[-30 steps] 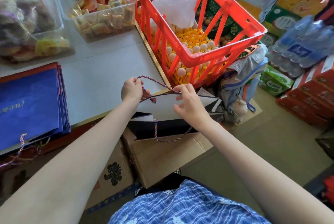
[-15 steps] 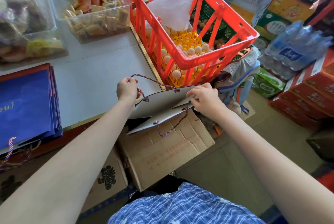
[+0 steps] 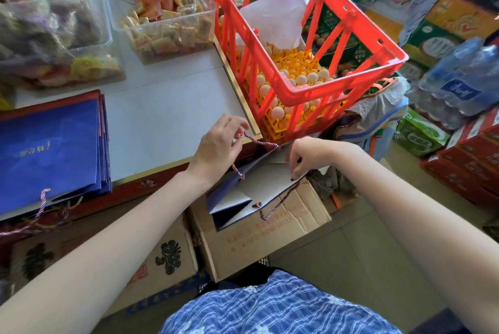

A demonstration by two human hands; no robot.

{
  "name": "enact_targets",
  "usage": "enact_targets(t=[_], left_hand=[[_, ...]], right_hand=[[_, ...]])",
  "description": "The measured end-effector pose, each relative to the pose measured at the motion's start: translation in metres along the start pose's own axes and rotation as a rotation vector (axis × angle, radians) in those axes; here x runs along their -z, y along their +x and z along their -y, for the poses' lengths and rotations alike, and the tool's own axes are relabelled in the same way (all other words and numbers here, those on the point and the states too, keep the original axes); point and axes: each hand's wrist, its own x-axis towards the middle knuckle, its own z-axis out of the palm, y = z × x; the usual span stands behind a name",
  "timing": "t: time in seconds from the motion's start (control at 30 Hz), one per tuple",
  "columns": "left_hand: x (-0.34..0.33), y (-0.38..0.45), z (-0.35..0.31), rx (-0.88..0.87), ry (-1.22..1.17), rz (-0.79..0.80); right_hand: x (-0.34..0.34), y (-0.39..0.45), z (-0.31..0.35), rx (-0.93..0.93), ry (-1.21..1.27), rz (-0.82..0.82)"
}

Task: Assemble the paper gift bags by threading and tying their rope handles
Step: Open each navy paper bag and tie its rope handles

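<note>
A navy paper gift bag (image 3: 259, 185) with a white inside hangs open in the air just past the table's near corner. My left hand (image 3: 218, 144) pinches the multicoloured rope handle (image 3: 256, 140) that runs along the bag's far top edge. My right hand (image 3: 310, 155) grips the near top edge of the bag, fingers curled over the paper. A second rope handle (image 3: 278, 204) is threaded through the near side and droops in a loop below the bag.
A stack of finished blue bags (image 3: 51, 144) lies on the white table (image 3: 167, 109) at left. Clear tubs of snacks (image 3: 164, 20) stand at the back. A red crate (image 3: 297, 36) of eggs sits right of the table. Cardboard boxes (image 3: 267, 233) stand below the bag.
My right hand has moved from the bag's far edge to its near edge. The bag has swung open and tilted, and my left hand has drawn the rope tighter.
</note>
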Motion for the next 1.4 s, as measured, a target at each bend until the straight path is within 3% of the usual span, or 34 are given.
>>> enact_targets(t=[0.2, 0.3, 0.4, 0.5, 0.73, 0.93, 1.17, 1.3, 1.4], left_hand=[[0.003, -0.001, 0.005, 0.087, -0.011, -0.011], [0.003, -0.006, 0.004, 0.117, -0.005, -0.003], [0.006, -0.014, -0.005, 0.110, 0.001, -0.016], [0.011, -0.022, -0.022, 0.082, -0.021, 0.007], [0.006, -0.034, -0.035, 0.248, -0.059, 0.445], [-0.004, -0.028, -0.037, 0.319, -0.031, 0.449], [-0.012, -0.032, -0.039, 0.345, 0.007, 0.262], [-0.003, -0.023, -0.032, 0.425, -0.154, 0.380], [0.003, -0.022, -0.028, 0.452, -0.233, 0.384]], right_hand=[[-0.006, 0.002, 0.007, -0.010, -0.183, 0.066], [-0.015, 0.004, 0.009, 0.027, -0.234, -0.022], [-0.015, -0.001, 0.015, 0.042, 0.027, -0.165], [-0.009, -0.008, 0.026, 0.086, 0.286, -0.169], [-0.016, -0.026, 0.048, 0.068, 0.736, -0.250], [-0.035, -0.030, 0.050, 0.029, 0.814, -0.378], [-0.038, -0.023, 0.048, 0.026, 0.784, -0.449], [-0.036, -0.026, 0.042, 0.062, 0.835, -0.407], [-0.031, -0.026, 0.043, 0.077, 0.831, -0.374]])
